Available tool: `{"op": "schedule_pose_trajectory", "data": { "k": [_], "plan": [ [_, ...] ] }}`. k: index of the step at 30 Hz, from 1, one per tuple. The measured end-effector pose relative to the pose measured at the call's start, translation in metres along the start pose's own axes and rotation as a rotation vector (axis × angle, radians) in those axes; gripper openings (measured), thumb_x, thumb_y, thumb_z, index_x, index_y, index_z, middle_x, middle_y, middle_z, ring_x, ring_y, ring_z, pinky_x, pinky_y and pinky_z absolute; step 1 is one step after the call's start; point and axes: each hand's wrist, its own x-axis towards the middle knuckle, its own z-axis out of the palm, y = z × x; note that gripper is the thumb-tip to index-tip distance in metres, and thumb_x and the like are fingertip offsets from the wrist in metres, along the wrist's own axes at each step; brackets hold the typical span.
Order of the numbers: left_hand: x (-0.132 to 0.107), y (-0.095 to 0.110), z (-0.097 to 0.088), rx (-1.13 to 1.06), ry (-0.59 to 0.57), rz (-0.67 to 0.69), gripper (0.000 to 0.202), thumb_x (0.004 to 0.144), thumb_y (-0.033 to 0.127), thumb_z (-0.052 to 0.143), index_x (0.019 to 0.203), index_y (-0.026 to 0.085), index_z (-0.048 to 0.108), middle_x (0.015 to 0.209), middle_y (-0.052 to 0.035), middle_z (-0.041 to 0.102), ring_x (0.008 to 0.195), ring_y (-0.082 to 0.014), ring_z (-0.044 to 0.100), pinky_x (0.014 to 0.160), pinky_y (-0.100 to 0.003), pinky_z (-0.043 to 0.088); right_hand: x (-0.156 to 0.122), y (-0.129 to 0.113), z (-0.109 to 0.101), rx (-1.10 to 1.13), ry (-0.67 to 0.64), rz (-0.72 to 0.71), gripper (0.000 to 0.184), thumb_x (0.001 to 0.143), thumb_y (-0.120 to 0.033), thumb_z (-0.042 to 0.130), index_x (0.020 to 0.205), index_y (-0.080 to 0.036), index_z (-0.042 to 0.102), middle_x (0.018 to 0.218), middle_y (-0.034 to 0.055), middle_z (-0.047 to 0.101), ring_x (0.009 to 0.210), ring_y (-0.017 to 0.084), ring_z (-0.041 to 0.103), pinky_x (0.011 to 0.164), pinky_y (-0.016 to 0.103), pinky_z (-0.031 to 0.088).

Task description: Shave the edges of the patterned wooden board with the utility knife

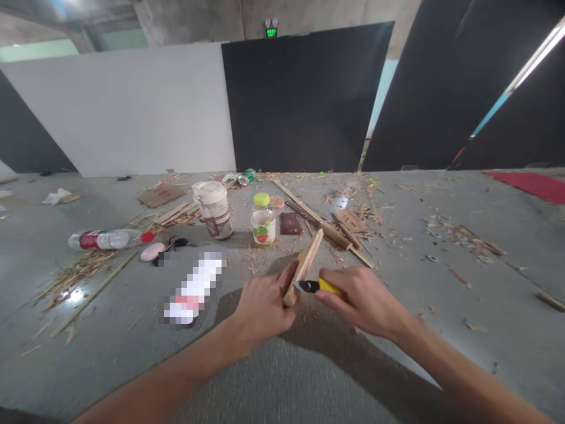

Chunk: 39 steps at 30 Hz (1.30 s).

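Note:
My left hand point(268, 304) is closed around the lower part of a pale wooden stick point(311, 253), which slants up and away to the right. In my right hand point(359, 297) is a yellow and black utility knife point(329, 287), its handle wrapped by my fingers. The knife's blade points left and meets the side of the stick just above my left hand. Fine wood shavings point(256, 259) lie on the grey floor beyond my hands. The palm sides of both hands are hidden.
A paper cup point(214, 212), a jar with a green lid point(263, 221) and a lying plastic bottle point(108, 239) are ahead and left. A pixelated flat object point(194, 288) lies left of my hands. Wood strips point(313, 209), metal washers point(432, 258) and a can point(246, 176) are scattered around.

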Motion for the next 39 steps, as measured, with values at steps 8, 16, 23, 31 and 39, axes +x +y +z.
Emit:
{"op": "schedule_pose_trajectory", "data": {
  "k": [8, 16, 23, 31, 39],
  "plan": [
    [0.002, -0.013, 0.013, 0.096, 0.025, -0.011, 0.070, 0.096, 0.040, 0.047, 0.160, 0.020, 0.028, 0.100, -0.0063, 0.075, 0.086, -0.0309, 0.073, 0.073, -0.045, 0.058, -0.011, 0.036, 0.027, 0.019, 0.095, -0.018, 0.063, 0.088, -0.082, 0.044, 0.074, -0.021, 0.048, 0.060, -0.0027, 0.046, 0.051, 0.012, 0.037, 0.054, 0.028, 0.019],
    [0.000, -0.006, 0.002, 0.115, -0.067, -0.004, 0.083, 0.084, 0.029, 0.055, 0.161, 0.016, 0.024, 0.109, -0.0089, 0.073, 0.094, -0.0309, 0.071, 0.082, -0.047, 0.059, -0.014, 0.012, 0.029, 0.202, 0.082, -0.075, 0.054, 0.103, -0.067, 0.026, 0.079, -0.022, 0.044, 0.066, -0.0021, 0.047, 0.054, 0.012, 0.039, 0.055, 0.030, 0.021],
    [-0.002, -0.002, -0.003, 0.109, -0.075, -0.006, 0.088, 0.077, 0.023, 0.059, 0.159, 0.014, 0.028, 0.101, -0.0096, 0.073, 0.095, -0.0293, 0.071, 0.088, -0.044, 0.057, -0.017, 0.006, 0.033, 0.215, 0.026, -0.051, 0.053, 0.104, -0.065, 0.028, 0.080, -0.021, 0.046, 0.067, -0.0018, 0.049, 0.054, 0.012, 0.040, 0.055, 0.030, 0.021],
    [-0.003, -0.004, 0.003, 0.121, -0.027, 0.059, 0.079, 0.087, 0.028, 0.054, 0.159, 0.009, 0.029, 0.104, -0.0115, 0.073, 0.094, -0.0281, 0.070, 0.089, -0.044, 0.057, -0.014, 0.011, 0.024, 0.064, 0.106, -0.049, 0.051, 0.106, -0.060, 0.030, 0.078, -0.021, 0.047, 0.065, -0.0015, 0.051, 0.054, 0.012, 0.045, 0.055, 0.029, 0.023],
    [-0.003, -0.002, 0.004, 0.122, -0.028, 0.060, 0.079, 0.086, 0.028, 0.054, 0.158, 0.007, 0.031, 0.104, -0.0113, 0.073, 0.095, -0.0284, 0.069, 0.089, -0.045, 0.057, -0.014, 0.017, 0.023, -0.087, 0.186, -0.065, 0.052, 0.106, -0.059, 0.031, 0.076, -0.021, 0.049, 0.062, -0.0012, 0.053, 0.053, 0.013, 0.049, 0.054, 0.029, 0.023]
  ]
}}
